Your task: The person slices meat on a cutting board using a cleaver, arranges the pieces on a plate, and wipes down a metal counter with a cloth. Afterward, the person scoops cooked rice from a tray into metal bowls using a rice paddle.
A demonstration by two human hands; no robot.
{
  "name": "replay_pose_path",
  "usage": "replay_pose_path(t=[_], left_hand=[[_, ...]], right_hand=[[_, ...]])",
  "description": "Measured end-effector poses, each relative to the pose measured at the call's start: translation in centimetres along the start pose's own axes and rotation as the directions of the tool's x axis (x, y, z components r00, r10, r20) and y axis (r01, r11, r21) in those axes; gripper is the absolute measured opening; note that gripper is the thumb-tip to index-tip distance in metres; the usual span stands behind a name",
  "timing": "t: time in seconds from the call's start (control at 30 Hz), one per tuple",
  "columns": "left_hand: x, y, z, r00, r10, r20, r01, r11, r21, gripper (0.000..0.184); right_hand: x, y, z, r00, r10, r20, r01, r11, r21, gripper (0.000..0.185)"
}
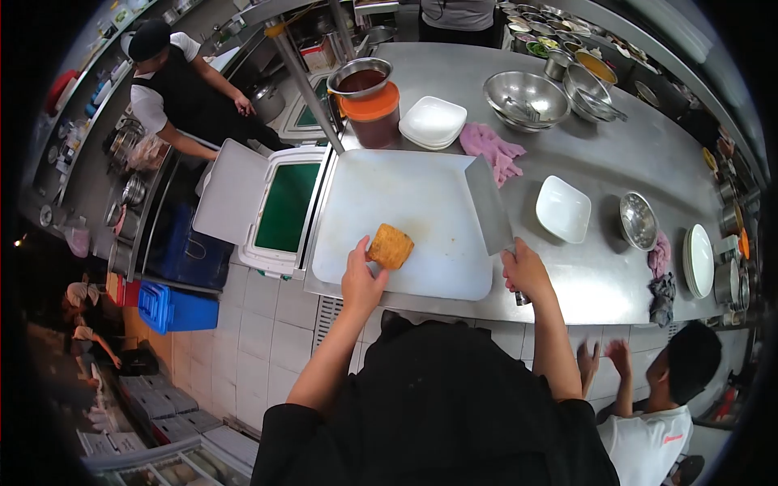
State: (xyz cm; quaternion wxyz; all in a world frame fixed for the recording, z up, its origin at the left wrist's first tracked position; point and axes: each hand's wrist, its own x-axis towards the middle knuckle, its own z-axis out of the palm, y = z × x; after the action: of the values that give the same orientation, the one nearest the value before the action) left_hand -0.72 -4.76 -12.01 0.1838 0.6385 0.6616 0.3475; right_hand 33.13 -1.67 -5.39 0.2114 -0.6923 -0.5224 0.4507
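Note:
A golden-brown, crusty square block (391, 247), perhaps fried tofu or thick toast, sits on a white cutting board (429, 182). My left hand (363, 279) is at its lower left corner, with the fingers along the left edge and the thumb by the bottom edge. In my right hand (525, 271) is the handle of a cleaver (489, 209). Its wide blade points away from me over the board's right edge, apart from the block. Small crumbs and a faint yellowish stain mark the board.
White square dishes (433, 121), a pink cloth (492, 151), a white bowl (563, 211) and metal bowls (527, 97) stand on the steel table. An orange-rimmed tub (373, 113) is behind the board. A co-worker (182, 89) is at left, another person (656, 405) at lower right.

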Motion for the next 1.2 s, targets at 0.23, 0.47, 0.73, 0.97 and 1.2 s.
replay_pose_path(t=[0.23,0.47,0.73,0.97,1.2], left_hand=[[1.9,4.8,1.4,0.997,0.021,0.069,-0.016,0.997,-0.076,0.066],[8.2,-0.3,-2.3,0.98,0.194,0.032,-0.176,0.938,-0.298,0.026],[12.2,-0.2,-0.9,0.867,0.366,0.339,-0.217,0.888,-0.405,0.025],[13.1,-0.7,-0.4,0.826,0.429,0.364,-0.246,0.857,-0.452,0.029],[13.1,-1.1,-0.4,0.81,0.478,0.339,-0.326,0.849,-0.417,0.032]], right_hand=[[-0.8,-1.3,1.3,0.996,-0.018,-0.085,0.01,0.995,-0.098,0.044],[-0.6,-1.1,3.6,0.973,-0.089,-0.214,0.024,0.957,-0.288,0.031],[-8.3,-11.1,5.9,0.971,-0.222,-0.091,0.14,0.834,-0.534,0.033],[-10.9,-15.6,7.1,0.988,-0.155,-0.01,0.105,0.713,-0.693,0.031],[-11.4,-17.6,7.4,0.996,-0.087,0.007,0.065,0.691,-0.72,0.031]])
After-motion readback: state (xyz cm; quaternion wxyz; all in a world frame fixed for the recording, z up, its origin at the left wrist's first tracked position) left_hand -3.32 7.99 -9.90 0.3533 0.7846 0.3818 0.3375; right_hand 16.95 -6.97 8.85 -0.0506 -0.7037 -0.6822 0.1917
